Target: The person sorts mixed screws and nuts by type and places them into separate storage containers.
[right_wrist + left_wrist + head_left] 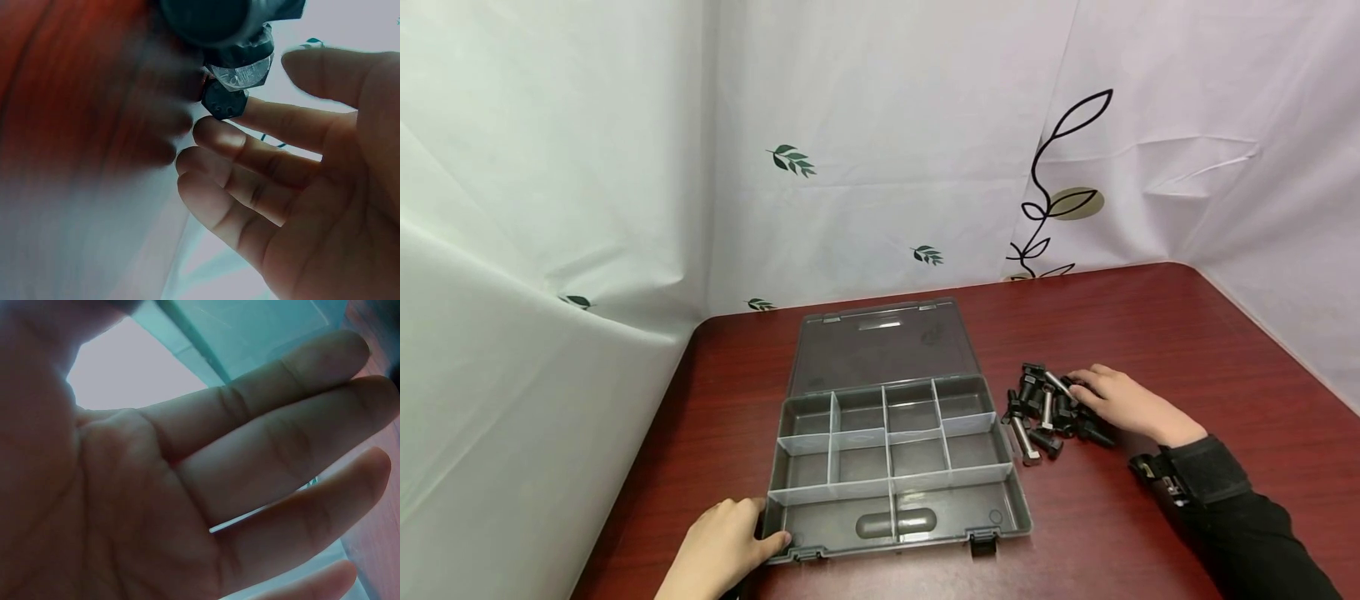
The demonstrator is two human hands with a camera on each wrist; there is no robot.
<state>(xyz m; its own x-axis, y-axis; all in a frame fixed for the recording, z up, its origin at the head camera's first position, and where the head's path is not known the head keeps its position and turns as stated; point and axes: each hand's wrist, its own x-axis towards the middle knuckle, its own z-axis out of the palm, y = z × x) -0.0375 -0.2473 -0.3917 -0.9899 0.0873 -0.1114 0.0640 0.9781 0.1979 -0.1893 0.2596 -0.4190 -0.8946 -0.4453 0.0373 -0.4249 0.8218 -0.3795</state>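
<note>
Bolts point(1048, 410) beside the box point(820, 512), table point(1060, 321) stretching behind, point mixed ways; I see right hand point(1126, 402) touching them, fingers loosely parted, left hand point(722, 537) pinching box

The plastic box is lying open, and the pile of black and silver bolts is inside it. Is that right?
Not quite: the pile of black and silver bolts isn't inside the plastic box. The head view shows the pile on the red table, just right of the box, with the right hand at it. The box is lying open, as you said.
</note>
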